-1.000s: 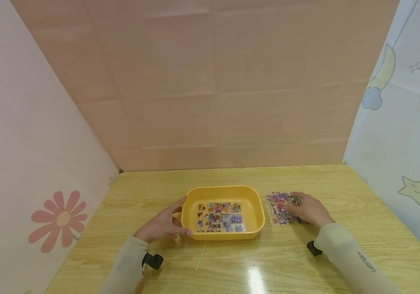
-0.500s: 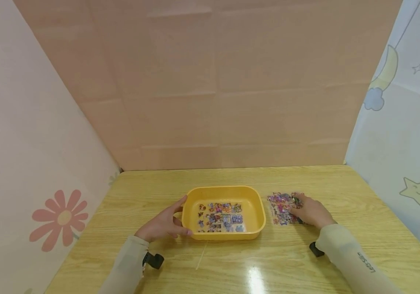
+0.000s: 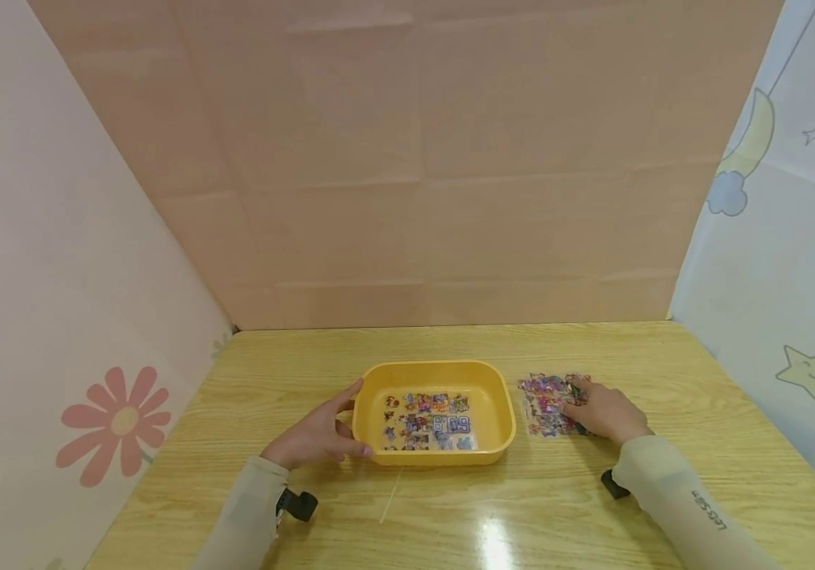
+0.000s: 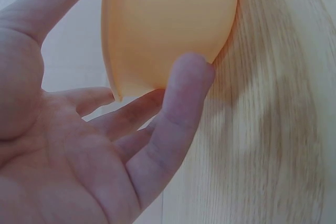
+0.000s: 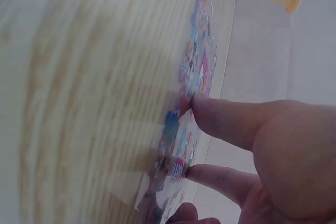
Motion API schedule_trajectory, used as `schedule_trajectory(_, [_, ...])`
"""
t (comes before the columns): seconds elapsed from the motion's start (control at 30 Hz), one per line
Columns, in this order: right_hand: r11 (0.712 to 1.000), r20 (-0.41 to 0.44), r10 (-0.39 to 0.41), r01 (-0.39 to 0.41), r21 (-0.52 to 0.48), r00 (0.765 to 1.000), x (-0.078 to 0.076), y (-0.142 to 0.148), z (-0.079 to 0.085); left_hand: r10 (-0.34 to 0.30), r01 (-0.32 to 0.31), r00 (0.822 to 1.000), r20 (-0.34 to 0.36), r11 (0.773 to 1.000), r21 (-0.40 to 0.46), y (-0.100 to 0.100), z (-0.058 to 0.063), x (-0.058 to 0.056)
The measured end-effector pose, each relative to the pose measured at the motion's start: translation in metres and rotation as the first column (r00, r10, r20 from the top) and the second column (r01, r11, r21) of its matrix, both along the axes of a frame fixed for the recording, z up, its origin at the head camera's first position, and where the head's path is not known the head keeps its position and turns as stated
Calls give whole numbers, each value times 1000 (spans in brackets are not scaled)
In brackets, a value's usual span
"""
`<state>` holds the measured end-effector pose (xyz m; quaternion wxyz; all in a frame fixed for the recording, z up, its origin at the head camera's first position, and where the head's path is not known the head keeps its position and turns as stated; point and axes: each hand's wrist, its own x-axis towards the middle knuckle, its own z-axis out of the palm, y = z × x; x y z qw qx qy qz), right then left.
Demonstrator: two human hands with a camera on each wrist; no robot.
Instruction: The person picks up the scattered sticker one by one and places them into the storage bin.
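A yellow rectangular tray (image 3: pixel 434 459) stands on the table, with colourful cartoon stickers (image 3: pixel 424 423) on clear sheet lying inside. My left hand (image 3: pixel 314 431) holds the tray's left end, its fingers spread round the end wall from the far corner to the near one. In the left wrist view the palm stays apart from the wall. My right hand (image 3: pixel 610 408) is over a second lot of colourful clear stickers (image 3: pixel 546 404) lying flat to the right of the tray. Its thumb and a straight finger touch these stickers, spaced apart; the other fingers are partly hidden.
The wooden table (image 3: pixel 321 348) ends at a pinkish-beige back panel (image 3: pixel 414 198). Pale printed side panels stand left (image 3: pixel 36 277) and right (image 3: pixel 799 261). A dark strap mount is on each wrist. A bright light reflection lies on the near table.
The view has shifted very slightly. My right fingers have moved only a little on the stickers; the left hand and tray stay put.
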<state>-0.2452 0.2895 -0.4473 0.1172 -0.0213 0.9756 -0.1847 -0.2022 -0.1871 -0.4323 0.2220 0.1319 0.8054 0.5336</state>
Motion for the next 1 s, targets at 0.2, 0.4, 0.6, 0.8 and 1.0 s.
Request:
schedule_trajectory(0.2, [1000,14,-26,26,16,1000,1,-1,2,-1,1,1000,4,1000,4,0,1,1])
schedule_trajectory(0.4, [999,13,-37,37,28,999,1,-2,3,-4,4,1000,2,1000,12,1,1,0])
schedule_trajectory(0.6, [999,6,-37,37,40,999,1,-5,5,-3,3,1000,0,1000,17,0,-1,0])
schedule_trajectory(0.8, [999,10,-47,47,23,999,1,-7,6,3,-3,1000,9,1000,21,0,-1,0])
schedule_trajectory(1.0, [999,-2,-48,48,-1,999,1,-6,5,8,-8,1000,7,1000,14,1,0,0])
